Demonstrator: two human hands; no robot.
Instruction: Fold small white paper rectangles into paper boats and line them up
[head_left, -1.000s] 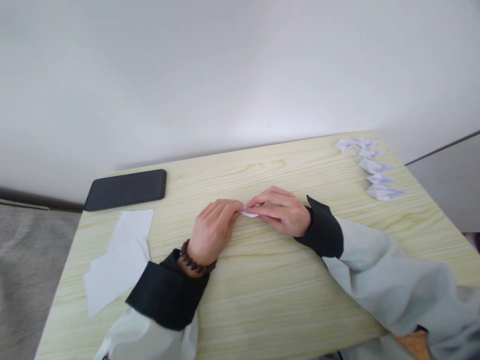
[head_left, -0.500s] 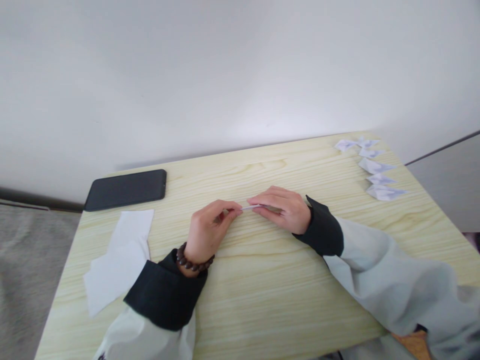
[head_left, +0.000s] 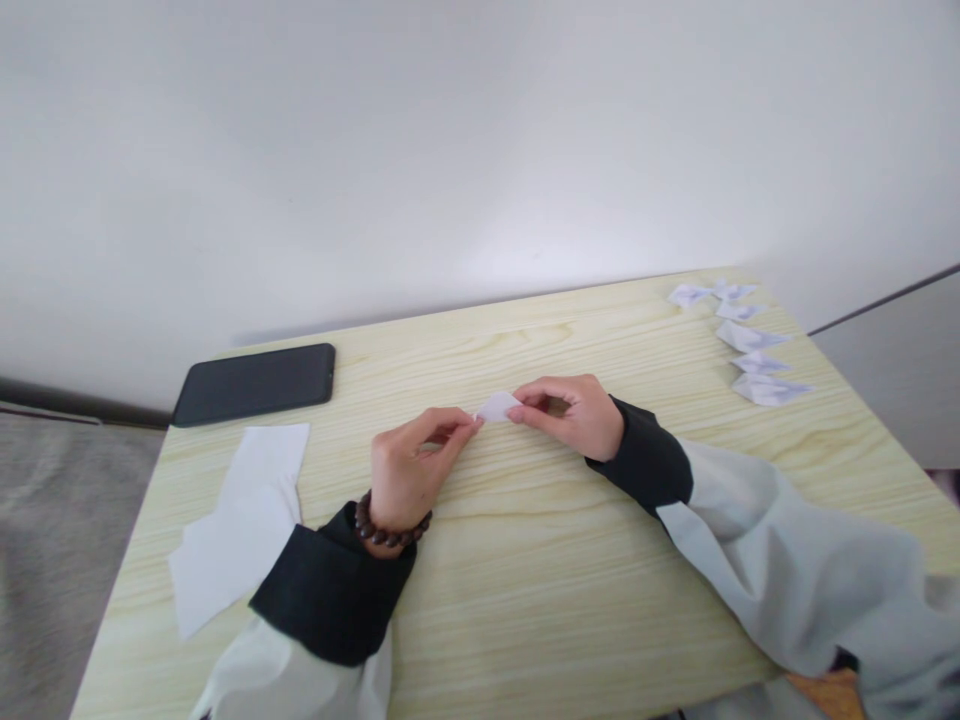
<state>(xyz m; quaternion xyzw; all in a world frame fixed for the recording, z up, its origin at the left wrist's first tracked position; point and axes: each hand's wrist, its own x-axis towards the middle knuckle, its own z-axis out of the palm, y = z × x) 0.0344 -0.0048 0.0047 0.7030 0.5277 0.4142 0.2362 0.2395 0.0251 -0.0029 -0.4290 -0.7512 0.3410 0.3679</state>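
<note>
A small folded piece of white paper (head_left: 497,406) is held between my two hands above the middle of the table. My left hand (head_left: 416,455), with a dark bead bracelet at its wrist, pinches the paper's left end between thumb and fingers. On the other side, my right hand (head_left: 574,412) grips the right end between thumb and forefinger. The paper's broad face shows, though its ends are hidden by my fingertips.
Several folded paper shapes (head_left: 765,388) stand at the table's right rear. White paper sheets (head_left: 232,545) lie overlapping on the left, with a black phone (head_left: 255,385) behind them. A white wall (head_left: 480,150) borders the back of the wooden table (head_left: 525,600).
The folded paper has turned from nearly edge-on to showing its flat face. My right fingers have shifted from lying along it to pinching its right end.
</note>
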